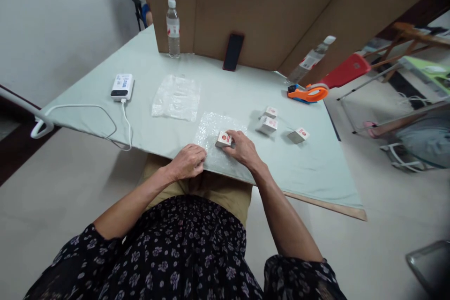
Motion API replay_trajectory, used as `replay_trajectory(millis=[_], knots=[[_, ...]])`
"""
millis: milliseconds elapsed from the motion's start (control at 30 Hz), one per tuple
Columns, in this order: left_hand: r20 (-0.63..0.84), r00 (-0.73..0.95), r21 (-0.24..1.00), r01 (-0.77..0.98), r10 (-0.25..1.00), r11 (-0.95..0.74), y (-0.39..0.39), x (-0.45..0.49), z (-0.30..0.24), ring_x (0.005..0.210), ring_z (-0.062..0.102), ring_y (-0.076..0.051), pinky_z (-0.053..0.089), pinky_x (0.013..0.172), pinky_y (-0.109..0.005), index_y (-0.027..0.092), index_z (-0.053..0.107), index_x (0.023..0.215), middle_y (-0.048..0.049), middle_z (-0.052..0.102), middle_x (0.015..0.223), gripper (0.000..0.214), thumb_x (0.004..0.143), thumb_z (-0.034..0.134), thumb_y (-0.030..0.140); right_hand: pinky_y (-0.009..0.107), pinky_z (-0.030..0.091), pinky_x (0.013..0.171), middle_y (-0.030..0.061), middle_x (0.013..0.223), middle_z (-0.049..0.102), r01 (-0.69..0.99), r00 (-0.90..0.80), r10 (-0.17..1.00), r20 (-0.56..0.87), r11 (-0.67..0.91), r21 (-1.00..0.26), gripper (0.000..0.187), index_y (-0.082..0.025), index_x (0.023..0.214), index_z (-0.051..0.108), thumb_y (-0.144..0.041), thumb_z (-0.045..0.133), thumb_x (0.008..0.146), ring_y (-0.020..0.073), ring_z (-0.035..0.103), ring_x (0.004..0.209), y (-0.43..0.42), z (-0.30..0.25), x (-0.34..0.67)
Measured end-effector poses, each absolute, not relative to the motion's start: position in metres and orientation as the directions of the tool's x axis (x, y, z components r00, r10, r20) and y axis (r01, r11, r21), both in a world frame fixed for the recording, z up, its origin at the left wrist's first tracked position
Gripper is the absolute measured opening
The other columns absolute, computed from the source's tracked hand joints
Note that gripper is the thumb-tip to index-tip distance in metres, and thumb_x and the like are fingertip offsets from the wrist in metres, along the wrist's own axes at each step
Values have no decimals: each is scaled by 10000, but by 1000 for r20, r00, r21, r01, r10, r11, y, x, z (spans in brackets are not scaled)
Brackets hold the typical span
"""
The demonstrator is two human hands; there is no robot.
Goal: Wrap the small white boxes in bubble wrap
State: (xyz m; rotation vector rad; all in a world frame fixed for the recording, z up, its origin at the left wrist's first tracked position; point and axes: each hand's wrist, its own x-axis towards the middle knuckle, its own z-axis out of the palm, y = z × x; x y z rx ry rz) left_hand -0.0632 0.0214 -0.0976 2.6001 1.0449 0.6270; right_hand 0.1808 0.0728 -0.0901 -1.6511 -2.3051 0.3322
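My right hand (243,148) is closed around a small white box with a red mark (223,138), which rests on a sheet of bubble wrap (213,127) near the table's front edge. My left hand (189,161) lies curled on the near edge of the same bubble wrap, its fingers bent and pressing the sheet. Three more small white boxes (269,124) stand to the right of my hands on the pale green table (147,65).
A clear plastic bag (176,97) lies behind the bubble wrap. A power bank (122,86) with a white cable sits at left. An orange tape dispenser (308,93), two water bottles (173,28) and a dark phone (233,51) stand by the cardboard wall. Chairs stand at right.
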Motion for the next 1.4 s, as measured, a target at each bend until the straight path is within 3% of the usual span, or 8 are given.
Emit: replay_trajectory(millis=[200, 367, 533, 767, 1067, 1267, 1400], knots=[[198, 678, 272, 655, 708, -704, 17, -60, -93, 1245, 506, -313, 366, 1079, -490, 171, 592, 1157, -154, 579, 1310, 425, 732, 615, 170, 353, 477, 772, 92, 1105, 645, 883, -320, 944, 85, 329, -335, 516, -238, 1302, 559, -324, 680, 808, 252, 627, 935, 73, -92, 183], [205, 725, 284, 599, 657, -749, 15, -56, -97, 1168, 545, -287, 365, 1061, -464, 190, 634, 1024, -117, 617, 1245, 269, 758, 602, 167, 358, 492, 798, 72, 1109, 658, 854, -365, 929, 58, 359, -376, 501, -259, 1318, 552, -336, 667, 836, 237, 638, 931, 73, -88, 188], [179, 703, 338, 613, 688, -714, 18, -53, -93, 1122, 573, -271, 409, 996, -425, 174, 614, 1096, -109, 646, 1185, 292, 815, 641, 249, 371, 494, 820, 72, 1142, 664, 847, -360, 933, 21, 336, -411, 512, -269, 1336, 547, -344, 671, 845, 247, 643, 962, 73, -83, 190], [81, 733, 284, 632, 675, -721, 27, -47, -84, 1065, 581, -265, 436, 901, -410, 179, 634, 1024, -106, 653, 1141, 172, 861, 606, 225, 376, 493, 814, 75, 1159, 656, 819, -424, 906, 16, 390, -421, 507, -277, 1345, 530, -355, 665, 863, 260, 626, 1001, 77, -80, 196], [88, 777, 226, 593, 623, -772, 24, -44, -82, 1071, 570, -270, 450, 902, -421, 164, 631, 921, -101, 670, 1111, 80, 869, 575, 143, 390, 503, 796, 92, 1123, 662, 807, -451, 892, 30, 421, -413, 457, -279, 1326, 535, -365, 633, 888, 278, 610, 988, 74, -78, 198], [209, 689, 386, 594, 694, -706, 31, -37, -72, 1015, 605, -229, 474, 905, -394, 178, 630, 860, -80, 692, 1014, 104, 870, 547, 116, 459, 528, 886, 108, 1252, 620, 723, -483, 875, 46, 427, -543, 627, -280, 1463, 387, -404, 617, 893, 289, 627, 1051, 75, -80, 212], [280, 501, 513, 642, 819, -569, 51, -21, -61, 906, 638, -203, 497, 851, -380, 192, 612, 821, -50, 709, 929, 108, 844, 537, 117, 465, 529, 941, 104, 1314, 596, 603, -464, 883, 70, 372, -705, 532, -275, 1421, 442, -461, 555, 935, 262, 640, 1087, 74, -60, 230]])
